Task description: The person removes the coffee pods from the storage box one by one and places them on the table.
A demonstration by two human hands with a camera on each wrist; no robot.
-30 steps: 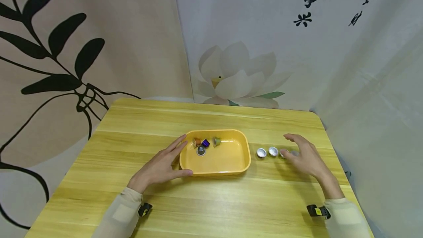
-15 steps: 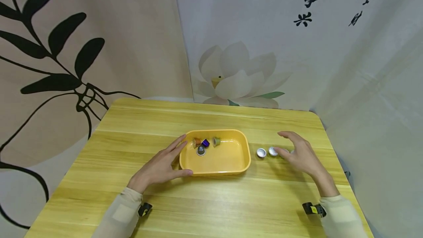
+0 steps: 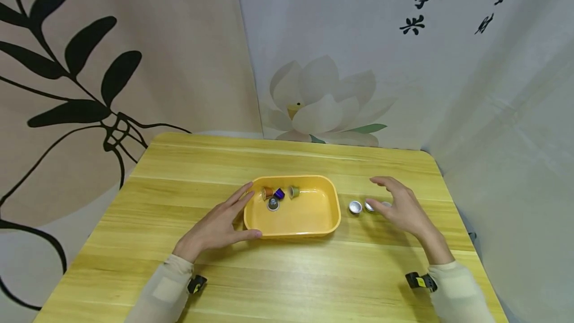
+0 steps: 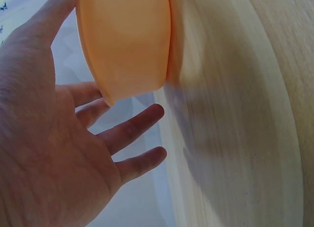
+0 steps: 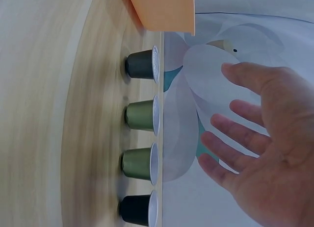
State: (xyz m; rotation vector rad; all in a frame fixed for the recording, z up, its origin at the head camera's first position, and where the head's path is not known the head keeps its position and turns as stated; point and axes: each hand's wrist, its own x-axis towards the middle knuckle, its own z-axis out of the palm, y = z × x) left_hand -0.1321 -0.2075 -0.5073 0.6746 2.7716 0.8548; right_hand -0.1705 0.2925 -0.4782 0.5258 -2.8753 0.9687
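My left hand point(image 3: 219, 228) rests with spread fingers at the left end of a yellow tray point(image 3: 314, 221), thumb at its near rim and fingertips at the far left corner. Inside lie coffee capsules: an orange one point(image 3: 267, 193), a purple one point(image 3: 279, 194), a pale green one point(image 3: 294, 192) and a dark grey one point(image 3: 272, 204). My right hand point(image 3: 405, 208) hovers, holding nothing, thumb and fingers apart, over a row of capsules right of the tray. The right wrist view shows a dark grey capsule point(image 5: 141, 65), two green capsules point(image 5: 140, 114) and a black capsule point(image 5: 135, 209), silver lids up.
All this stands on a light wooden table point(image 3: 314, 278). A curtain point(image 3: 341, 39) with a printed flower and black writing hangs behind the far edge, and another point(image 3: 179, 64) with dark leaves hangs at the left.
My right hand has moved left along the capsule row, toward the tray, with its thumb and fingers still apart. The left hand, tray and capsules stay where they were.
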